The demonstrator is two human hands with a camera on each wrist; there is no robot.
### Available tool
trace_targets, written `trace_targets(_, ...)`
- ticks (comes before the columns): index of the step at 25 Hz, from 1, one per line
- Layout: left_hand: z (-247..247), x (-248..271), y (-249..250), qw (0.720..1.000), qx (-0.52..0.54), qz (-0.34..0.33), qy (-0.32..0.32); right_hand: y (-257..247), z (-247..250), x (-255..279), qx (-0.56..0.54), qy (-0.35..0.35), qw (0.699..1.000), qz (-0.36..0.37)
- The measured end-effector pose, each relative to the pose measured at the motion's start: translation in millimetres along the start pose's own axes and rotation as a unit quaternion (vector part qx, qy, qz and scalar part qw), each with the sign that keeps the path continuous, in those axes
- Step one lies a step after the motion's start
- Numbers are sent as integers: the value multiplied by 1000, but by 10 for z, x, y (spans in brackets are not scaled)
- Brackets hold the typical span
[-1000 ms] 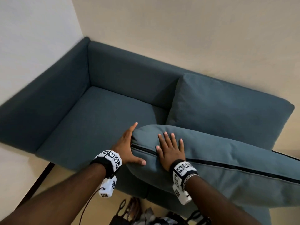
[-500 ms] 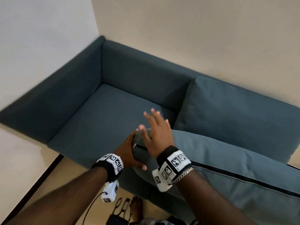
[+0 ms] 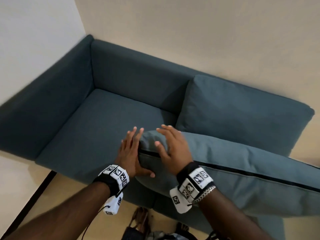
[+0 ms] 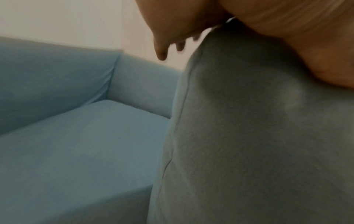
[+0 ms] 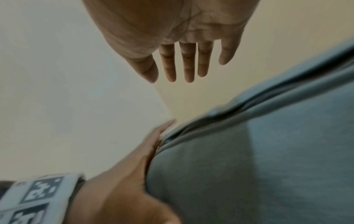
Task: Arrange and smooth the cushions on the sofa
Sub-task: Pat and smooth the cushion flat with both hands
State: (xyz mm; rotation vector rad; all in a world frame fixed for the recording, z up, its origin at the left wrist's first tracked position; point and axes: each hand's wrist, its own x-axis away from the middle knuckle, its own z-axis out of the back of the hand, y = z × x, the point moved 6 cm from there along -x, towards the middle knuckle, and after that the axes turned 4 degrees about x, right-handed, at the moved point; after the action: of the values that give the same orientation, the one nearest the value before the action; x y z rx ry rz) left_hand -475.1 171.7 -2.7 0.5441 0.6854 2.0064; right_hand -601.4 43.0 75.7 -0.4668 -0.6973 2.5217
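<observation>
Cushion (image 3: 242, 179), loose, blue-grey with a dark zip line along its edge, lying tilted across the front of the sofa (image 3: 97, 135), near corner jutting past the seat's front edge. Same fabric filling the right half of the left wrist view (image 4: 249, 136) and the lower right of the right wrist view (image 5: 268, 166). Second cushion (image 3: 233, 111) propped upright against the sofa's back, behind the loose one, the two touching or nearly so where they meet.

Left hand (image 3: 130, 153) pressed flat against the left end of the loose cushion, fingers straight and pointing toward the sofa's back, thumb stretched along the cushion's lower face. Nothing gripped. From the right wrist view (image 5: 134, 174), palm laid along the cushion's end, right by the zip.

Right hand (image 3: 173, 146) held above the same corner, fingers spread and straight, nothing held. From its own wrist camera (image 5: 184, 45), palm and fingers clear of the fabric, pale wall behind them. Contact at the heel of the hand: cannot tell from above.

Left part of the sofa's seat bare, dark teal, with armrest and back meeting in the corner against the walls (image 3: 190, 32). White marker bands (image 3: 116, 174) strapped on both wrists; a chain bracelet (image 3: 206, 193) on the right. Dark jumbled items (image 3: 142, 227) on the floor in front of the sofa, too unclear to name.
</observation>
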Motion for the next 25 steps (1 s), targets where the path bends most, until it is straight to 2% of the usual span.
trace_targets(1,-30,4,222,993,-97,-71,7,237,195,166,32,32,999,-23)
trace_targets(2,-108,7,474,974,-179,-140,-1,540,355,358,82,35,994,-65)
trace_targets(4,-443,21,861,937,-271,-212,-54,1287,595,871,181,-49,966,-180)
trace_targets(5,-578,15,901,934,-289,-196,-78,1607,647,1102,221,-95,947,-214)
trace_targets(7,-730,-47,1007,945,-291,-127,-74,2104,918,1486,286,-127,923,-222)
trace_targets(10,-831,-49,1098,957,-268,-107,-34,2564,1273,1829,302,-98,917,-242)
trace_targets(12,-897,-27,1125,962,-253,-100,-19,2742,1324,2009,302,-95,916,-246)
trace_targets(14,-971,33,1185,964,-250,-89,6,2797,1301,2115,307,-52,923,-224)
trace_targets(17,-964,132,1221,969,-231,-74,51,2677,1282,2102,286,75,934,-199)
trace_targets(21,-773,374,1306,969,-183,-84,143,2457,1517,2306,269,117,937,-191)
trace_targets(25,-449,689,1723,949,-138,-116,260,2124,1950,2596,283,184,922,-192)
